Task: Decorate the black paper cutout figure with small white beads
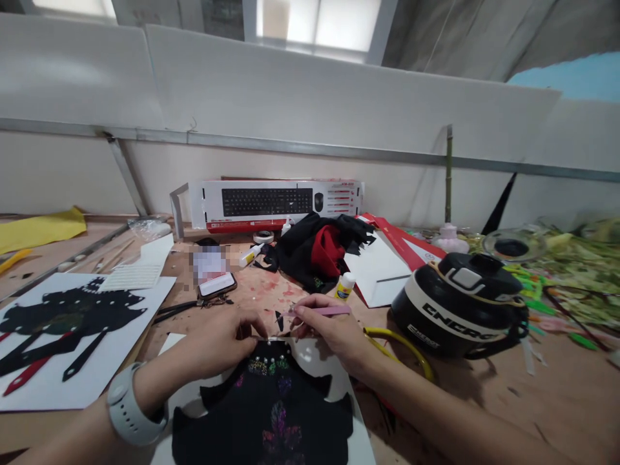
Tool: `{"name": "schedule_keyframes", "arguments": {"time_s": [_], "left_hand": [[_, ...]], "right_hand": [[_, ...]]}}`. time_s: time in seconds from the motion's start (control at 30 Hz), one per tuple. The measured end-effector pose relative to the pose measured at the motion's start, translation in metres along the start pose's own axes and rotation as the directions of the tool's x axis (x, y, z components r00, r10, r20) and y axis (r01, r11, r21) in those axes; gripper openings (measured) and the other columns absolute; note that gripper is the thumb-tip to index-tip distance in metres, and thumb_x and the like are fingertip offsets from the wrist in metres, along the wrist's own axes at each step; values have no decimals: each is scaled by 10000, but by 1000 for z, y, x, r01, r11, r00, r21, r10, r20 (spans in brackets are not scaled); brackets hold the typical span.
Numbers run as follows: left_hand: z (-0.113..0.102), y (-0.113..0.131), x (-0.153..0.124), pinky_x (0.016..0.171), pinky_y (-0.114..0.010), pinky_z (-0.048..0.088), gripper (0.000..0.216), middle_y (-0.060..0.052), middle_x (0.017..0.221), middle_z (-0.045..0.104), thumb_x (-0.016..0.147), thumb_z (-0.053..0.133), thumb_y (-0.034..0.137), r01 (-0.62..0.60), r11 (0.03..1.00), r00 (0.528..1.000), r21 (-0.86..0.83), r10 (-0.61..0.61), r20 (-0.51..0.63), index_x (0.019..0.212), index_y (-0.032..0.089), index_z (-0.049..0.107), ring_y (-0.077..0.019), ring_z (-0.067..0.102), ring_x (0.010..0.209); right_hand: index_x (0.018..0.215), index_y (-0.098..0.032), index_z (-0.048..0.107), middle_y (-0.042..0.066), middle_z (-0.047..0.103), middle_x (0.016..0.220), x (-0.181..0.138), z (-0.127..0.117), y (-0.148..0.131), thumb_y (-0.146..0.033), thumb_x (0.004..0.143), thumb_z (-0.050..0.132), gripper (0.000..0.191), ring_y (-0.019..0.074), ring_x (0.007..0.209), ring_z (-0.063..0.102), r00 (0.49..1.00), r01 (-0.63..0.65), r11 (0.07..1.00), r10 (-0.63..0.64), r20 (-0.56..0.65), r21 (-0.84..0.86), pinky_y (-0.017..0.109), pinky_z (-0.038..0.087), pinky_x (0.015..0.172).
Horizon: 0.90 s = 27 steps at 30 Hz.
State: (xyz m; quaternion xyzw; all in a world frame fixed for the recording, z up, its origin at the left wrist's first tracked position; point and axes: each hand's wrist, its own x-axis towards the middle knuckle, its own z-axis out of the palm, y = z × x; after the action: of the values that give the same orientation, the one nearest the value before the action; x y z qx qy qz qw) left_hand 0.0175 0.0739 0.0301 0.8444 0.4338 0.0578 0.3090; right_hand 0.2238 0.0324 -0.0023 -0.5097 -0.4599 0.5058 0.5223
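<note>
A black cloth cutout [261,413] with pearl beads and coloured sequins lies on a white sheet [181,400] before me. My left hand [235,339], with a pale watch on its wrist, has thumb and forefinger bent together at the cutout's top edge; its fingertips are partly hidden. In my right hand [322,326] is a slim pink pair of tweezers [334,310], held like a pen and pointing left. Close to its tip shows a small black pointed scrap [279,321]; I cannot tell whether they touch.
To the right stand a large black-and-white flask [440,316] and yellow-handled scissors [421,355]. A glue stick [345,286] and bundled black-and-red cloth [314,248] lie ahead. Left are a phone [217,285] and another black cutout [72,310]. A keyboard box [276,205] leans behind.
</note>
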Motion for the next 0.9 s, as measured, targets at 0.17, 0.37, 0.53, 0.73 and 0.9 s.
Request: {"name": "schedule_keyframes", "arguments": {"time_s": [0.17, 0.37, 0.53, 0.73, 0.9], "left_hand": [[-5, -4, 0, 698, -288, 464, 347, -35, 900, 726, 824, 544, 337, -10, 995, 1000, -101, 11, 18, 1125, 238, 684, -223, 655, 804], [-11, -42, -38, 1158, -505, 213, 1137, -83, 1601, 228, 536, 772, 689, -166, 984, 979, 68, 157, 129, 1497, 308, 297, -388, 208, 1444], [11, -55, -77, 1136, -644, 34, 1421, -134, 1597, -14, 377, 767, 771, -67, 980, 972, 190, 21, 233, 1528, 282, 92, -445, -9, 1440], [20, -43, -84, 1127, -628, -66, 1457, -175, 1571, -62, 434, 717, 803, -11, 965, 974, 260, -48, 222, 1517, 176, -28, -396, -54, 1449], [20, -52, -84, 1127, -645, -42, 1422, -162, 1589, -26, 433, 758, 763, -109, 973, 986, 202, 80, 145, 1533, 248, 17, -429, -20, 1446]], "right_hand": [[812, -171, 685, 12, 725, 704, -3, 0, -7, -433, 692, 786, 306, 137, 589, 678, 999, 29, 999, -30, -28, -23, 232, 536, 549], [853, -169, 688, 29, 721, 777, -14, -5, -27, -469, 735, 753, 328, 146, 645, 676, 997, 68, 996, -70, -30, -63, 253, 538, 595], [808, -180, 726, 38, 719, 786, -52, -14, -32, -467, 735, 754, 298, 159, 641, 669, 997, 71, 984, -67, 27, -163, 265, 539, 599], [842, -185, 734, 49, 704, 727, -88, -21, 7, -512, 786, 703, 333, 171, 586, 663, 999, 27, 981, -23, 22, -193, 277, 533, 559], [867, -200, 745, 68, 719, 762, -91, -22, 13, -531, 794, 688, 344, 189, 575, 673, 997, 62, 978, -53, 50, -201, 281, 541, 524]]}}
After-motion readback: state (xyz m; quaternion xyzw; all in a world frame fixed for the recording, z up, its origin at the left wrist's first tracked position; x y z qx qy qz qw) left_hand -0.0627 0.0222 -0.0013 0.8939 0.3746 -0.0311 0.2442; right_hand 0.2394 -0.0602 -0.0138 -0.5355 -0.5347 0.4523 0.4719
